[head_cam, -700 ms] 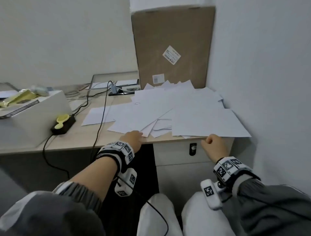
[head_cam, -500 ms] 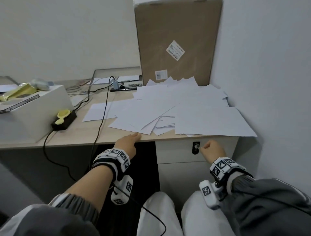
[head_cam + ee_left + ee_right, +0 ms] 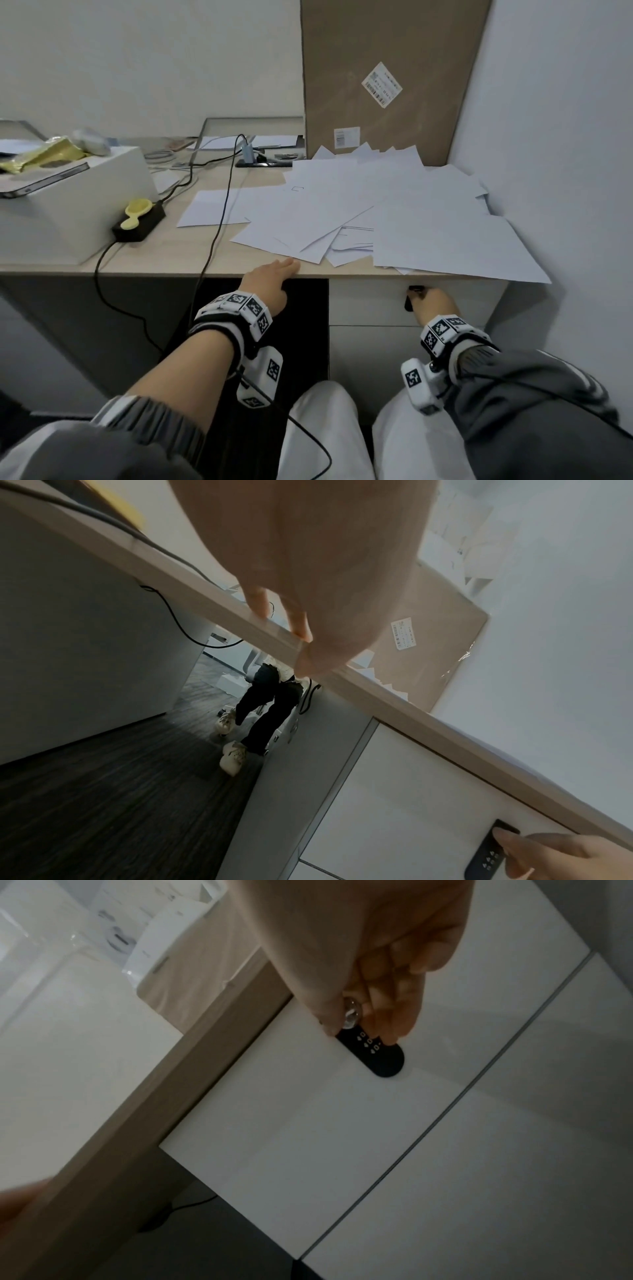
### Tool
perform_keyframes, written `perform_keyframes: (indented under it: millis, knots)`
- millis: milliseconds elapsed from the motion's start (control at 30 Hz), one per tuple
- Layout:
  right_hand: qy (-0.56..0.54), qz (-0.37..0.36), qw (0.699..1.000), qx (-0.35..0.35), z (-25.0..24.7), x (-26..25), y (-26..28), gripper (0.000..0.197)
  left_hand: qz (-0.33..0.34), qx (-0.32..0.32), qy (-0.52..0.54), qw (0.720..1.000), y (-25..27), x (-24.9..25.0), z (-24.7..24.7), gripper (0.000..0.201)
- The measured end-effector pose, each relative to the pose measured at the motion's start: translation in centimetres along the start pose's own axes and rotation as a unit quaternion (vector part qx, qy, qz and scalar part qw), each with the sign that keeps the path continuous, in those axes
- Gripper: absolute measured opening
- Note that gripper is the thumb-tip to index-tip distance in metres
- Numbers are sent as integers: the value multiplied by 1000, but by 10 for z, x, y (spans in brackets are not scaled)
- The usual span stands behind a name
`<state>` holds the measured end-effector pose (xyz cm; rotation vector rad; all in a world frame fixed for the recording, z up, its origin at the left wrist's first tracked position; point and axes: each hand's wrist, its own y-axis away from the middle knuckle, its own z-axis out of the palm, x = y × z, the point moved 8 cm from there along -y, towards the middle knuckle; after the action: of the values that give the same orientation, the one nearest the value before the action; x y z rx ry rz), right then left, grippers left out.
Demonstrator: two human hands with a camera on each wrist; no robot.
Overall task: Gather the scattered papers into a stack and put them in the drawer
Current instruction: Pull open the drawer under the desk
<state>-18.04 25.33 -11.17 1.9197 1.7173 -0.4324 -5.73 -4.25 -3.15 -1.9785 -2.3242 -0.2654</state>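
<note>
Several white papers [image 3: 394,219] lie scattered and overlapping on the right half of the wooden desk [image 3: 164,263]; one sheet overhangs the front edge. Below them the white top drawer [image 3: 370,301] is closed. It carries a black oval lock plate [image 3: 380,1056] with a small silver knob [image 3: 352,1015]. My right hand [image 3: 430,301] pinches that knob with thumb and curled fingers [image 3: 394,1026]. My left hand [image 3: 270,277] rests on the desk's front edge left of the drawer, its fingers [image 3: 301,626] laid straight over the edge, holding nothing.
A tall cardboard box [image 3: 387,75] leans against the wall behind the papers. A white box [image 3: 68,205], a black adapter [image 3: 138,222] and a black cable [image 3: 219,212] occupy the desk's left. A second drawer front [image 3: 376,353] sits below. Another person's legs [image 3: 267,710] show beyond the desk.
My right hand has dropped from the desk edge under the papers to the drawer front and taken hold of the knob. My left hand stays on the desk edge.
</note>
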Motion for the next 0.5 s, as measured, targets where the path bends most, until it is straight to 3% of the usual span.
perform_keyframes:
  millis: [200,300,433,500]
  knots:
    - [57,0,998,-5,-13,-8,14,23,-8,-39,-17,999,0,3,11,82]
    - [79,-10,997,-2,-18,-9,26,28,-10,-48,-20,999,0,4,15,83]
    - [140,-40,988,-50,-21,4,61,34,-9,-48,-23,999,4,5,14,84]
    - [217,-75,970,-84,-28,9,86,29,-10,-47,-28,998,8,5,13,83]
